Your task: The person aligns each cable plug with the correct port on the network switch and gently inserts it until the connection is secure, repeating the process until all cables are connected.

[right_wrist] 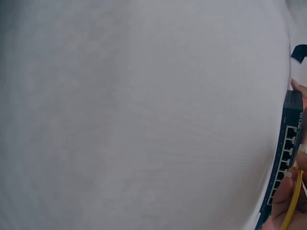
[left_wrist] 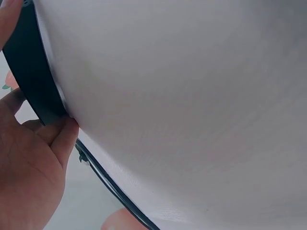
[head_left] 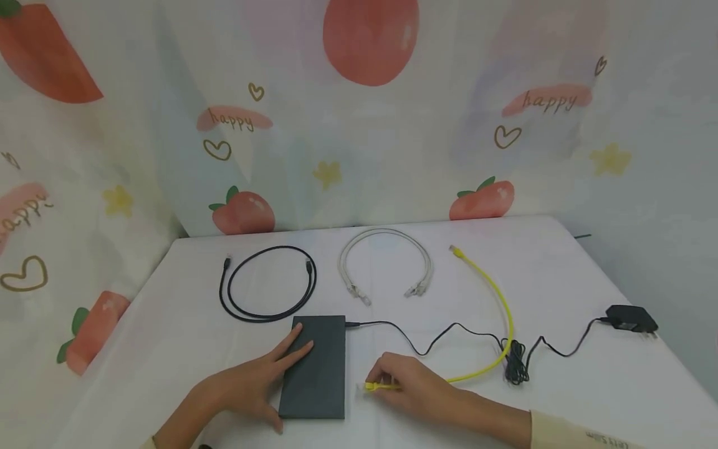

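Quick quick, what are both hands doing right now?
Left hand: open, fingers spread, resting on the dark box.
Right hand: closed, pinching the yellow cable near its plug.

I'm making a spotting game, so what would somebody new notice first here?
The bright yellow cable likely grabs the eye first: it curves across the white table, one end pinched in the right hand. Next comes the dark box with the left hand resting on it, its ports facing the right hand. Behind the table, red fruit shapes brighten the backdrop.
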A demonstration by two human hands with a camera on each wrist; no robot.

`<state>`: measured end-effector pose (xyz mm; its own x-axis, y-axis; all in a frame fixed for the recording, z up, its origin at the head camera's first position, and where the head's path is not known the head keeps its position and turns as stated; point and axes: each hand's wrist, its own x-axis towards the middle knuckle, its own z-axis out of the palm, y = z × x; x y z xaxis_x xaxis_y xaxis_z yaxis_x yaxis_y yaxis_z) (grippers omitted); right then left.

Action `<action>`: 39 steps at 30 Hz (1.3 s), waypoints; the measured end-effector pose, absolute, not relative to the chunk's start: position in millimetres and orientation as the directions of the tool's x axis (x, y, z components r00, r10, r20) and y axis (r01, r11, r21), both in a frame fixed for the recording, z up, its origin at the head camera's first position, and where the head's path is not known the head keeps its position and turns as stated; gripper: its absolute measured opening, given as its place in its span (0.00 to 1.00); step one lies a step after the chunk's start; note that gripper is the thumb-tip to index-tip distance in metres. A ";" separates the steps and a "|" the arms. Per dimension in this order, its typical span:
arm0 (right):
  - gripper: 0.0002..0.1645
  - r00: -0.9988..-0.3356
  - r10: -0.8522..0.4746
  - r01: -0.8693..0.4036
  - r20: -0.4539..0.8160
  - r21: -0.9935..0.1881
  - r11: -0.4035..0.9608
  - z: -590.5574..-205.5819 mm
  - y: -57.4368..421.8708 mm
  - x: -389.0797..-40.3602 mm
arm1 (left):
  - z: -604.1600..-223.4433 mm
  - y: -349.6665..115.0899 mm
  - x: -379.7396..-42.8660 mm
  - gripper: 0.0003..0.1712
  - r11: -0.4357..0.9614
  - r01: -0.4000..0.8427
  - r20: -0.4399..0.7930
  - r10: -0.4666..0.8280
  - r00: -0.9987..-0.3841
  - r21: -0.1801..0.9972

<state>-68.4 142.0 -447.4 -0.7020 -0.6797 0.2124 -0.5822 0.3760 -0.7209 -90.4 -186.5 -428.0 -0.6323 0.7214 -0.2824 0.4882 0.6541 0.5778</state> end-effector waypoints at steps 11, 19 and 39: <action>0.11 -0.705 -0.693 -0.574 0.150 -0.695 0.434 -442.6 133.2 -71.5 | -424.8 -185.4 -89.9 0.72 0.693 0.458 -0.328 0.690 -0.645 0.557; 0.10 -0.718 -0.690 -0.555 0.092 -0.675 0.487 -436.3 125.7 -72.7 | -424.0 -185.3 -94.9 0.73 0.709 0.477 -0.329 0.681 -0.654 0.519; 0.06 -0.700 -0.712 -0.543 0.053 -0.688 0.482 -437.3 113.4 -74.4 | -424.5 -185.2 -93.3 0.73 0.691 0.456 -0.320 0.688 -0.651 0.561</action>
